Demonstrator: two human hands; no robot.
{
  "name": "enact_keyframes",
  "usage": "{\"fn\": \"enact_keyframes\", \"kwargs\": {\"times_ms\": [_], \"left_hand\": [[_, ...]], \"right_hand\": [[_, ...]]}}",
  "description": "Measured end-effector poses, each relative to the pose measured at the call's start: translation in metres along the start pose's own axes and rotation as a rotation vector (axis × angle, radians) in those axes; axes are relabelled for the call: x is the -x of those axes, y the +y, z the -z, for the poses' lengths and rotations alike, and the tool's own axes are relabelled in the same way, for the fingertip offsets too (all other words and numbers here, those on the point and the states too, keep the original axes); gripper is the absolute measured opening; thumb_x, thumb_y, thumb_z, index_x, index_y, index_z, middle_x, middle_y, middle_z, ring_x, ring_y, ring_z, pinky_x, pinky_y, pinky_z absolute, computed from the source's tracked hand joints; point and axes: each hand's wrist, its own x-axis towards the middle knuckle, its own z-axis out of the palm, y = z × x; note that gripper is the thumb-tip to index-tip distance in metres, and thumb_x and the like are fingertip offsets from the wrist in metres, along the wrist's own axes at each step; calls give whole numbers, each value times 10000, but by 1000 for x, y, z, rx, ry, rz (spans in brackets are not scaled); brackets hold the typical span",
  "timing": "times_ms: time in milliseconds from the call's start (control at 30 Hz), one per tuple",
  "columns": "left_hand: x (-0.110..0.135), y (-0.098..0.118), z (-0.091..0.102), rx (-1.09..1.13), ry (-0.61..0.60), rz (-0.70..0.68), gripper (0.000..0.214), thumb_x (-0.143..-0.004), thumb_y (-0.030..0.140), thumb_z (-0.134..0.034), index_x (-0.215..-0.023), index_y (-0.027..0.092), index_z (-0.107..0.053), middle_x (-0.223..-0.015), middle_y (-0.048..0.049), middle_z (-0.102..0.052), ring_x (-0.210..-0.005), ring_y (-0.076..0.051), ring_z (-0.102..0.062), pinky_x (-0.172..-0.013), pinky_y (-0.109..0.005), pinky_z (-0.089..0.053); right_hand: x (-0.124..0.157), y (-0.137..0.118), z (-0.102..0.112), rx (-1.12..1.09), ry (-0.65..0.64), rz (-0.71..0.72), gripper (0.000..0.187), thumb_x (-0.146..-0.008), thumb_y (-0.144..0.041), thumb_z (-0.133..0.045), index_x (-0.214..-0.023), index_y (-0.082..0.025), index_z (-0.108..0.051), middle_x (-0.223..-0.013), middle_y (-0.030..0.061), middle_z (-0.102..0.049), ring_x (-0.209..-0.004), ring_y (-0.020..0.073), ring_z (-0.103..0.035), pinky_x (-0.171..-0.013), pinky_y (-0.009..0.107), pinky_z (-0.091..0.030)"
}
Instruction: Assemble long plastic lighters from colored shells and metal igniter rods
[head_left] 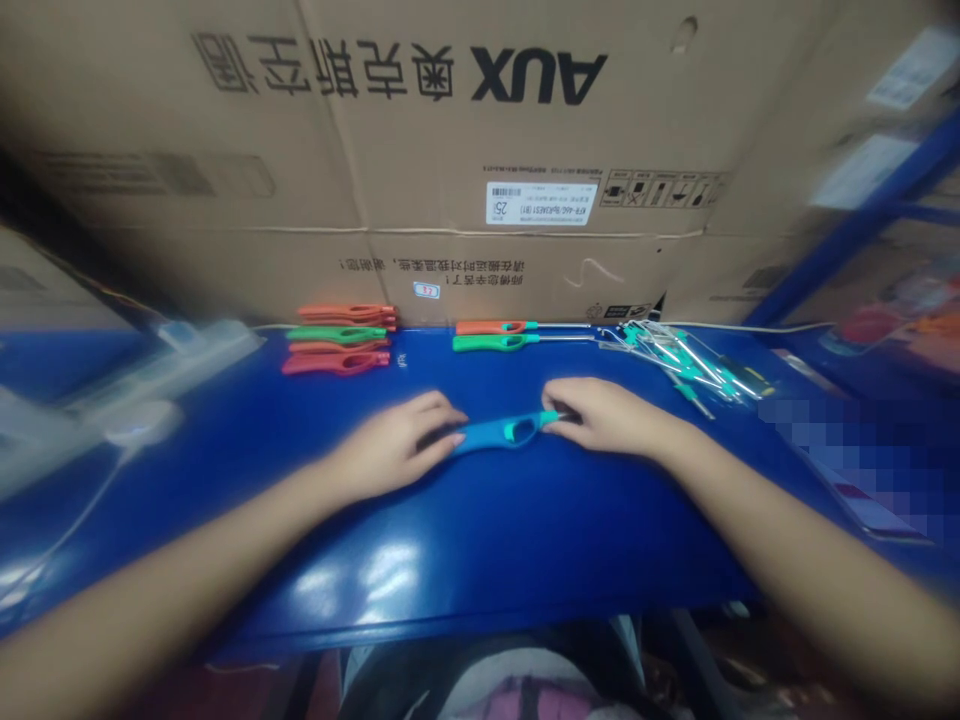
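A blue long-nosed lighter (489,435) with a turquoise trigger and collar lies level between my hands, over the middle of the blue table. My left hand (409,435) grips the butt end of its handle between thumb and fingers. At the other end, my right hand (600,415) is closed around the nozzle side, just past the turquoise collar; its fingers mostly hide the metal tube. Behind my hands rest an orange lighter (487,327) and a green lighter (487,343), both with metal tubes pointing right.
Several red, orange and green lighter handles (341,362) are stacked at the back left. A pile of metal tubes with turquoise parts (690,365) lies at the back right. A large cardboard panel (420,150) stands behind the table (487,540). A white cable (79,515) runs at the left.
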Motion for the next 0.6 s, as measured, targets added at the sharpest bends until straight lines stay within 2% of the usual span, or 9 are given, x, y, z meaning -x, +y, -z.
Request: {"fn": "enact_keyframes", "kwargs": {"times_ms": [200,333,500,600], "left_hand": [[2,1,3,45,-4,1,385,-961,456,-587,-1240,206,-672,-1146,-71,-645,-960,-197,-669,-795,-286,-558],[4,3,6,28,-19,-31,434,-886,477,-679,-1229,210,-680,-1121,-63,-658,-968,-206,-665,-821,-300,-554],[4,4,7,16,-39,-60,332,-890,390,-674,-1167,210,-703,-1062,-49,-668,-915,-188,-659,-796,-287,-541],[4,3,6,27,-31,-68,308,-911,345,-644,-1181,207,-695,-1065,-49,-666,-906,-177,-657,-777,-270,-535]], "right_hand": [[3,4,5,-44,-42,-11,182,-897,-341,-677,-876,-205,-558,-832,12,-623,-708,155,-513,-614,255,-310],[6,2,9,-16,-79,-11,196,-899,-364,-671,-858,-200,-573,-832,21,-626,-703,156,-507,-616,259,-314],[9,4,14,-33,-105,-14,255,-878,-453,-678,-874,-208,-611,-827,23,-644,-694,160,-529,-602,261,-325],[7,18,21,15,-12,-34,379,-846,-580,-680,-875,-204,-642,-845,37,-673,-760,186,-583,-683,281,-380]]}}
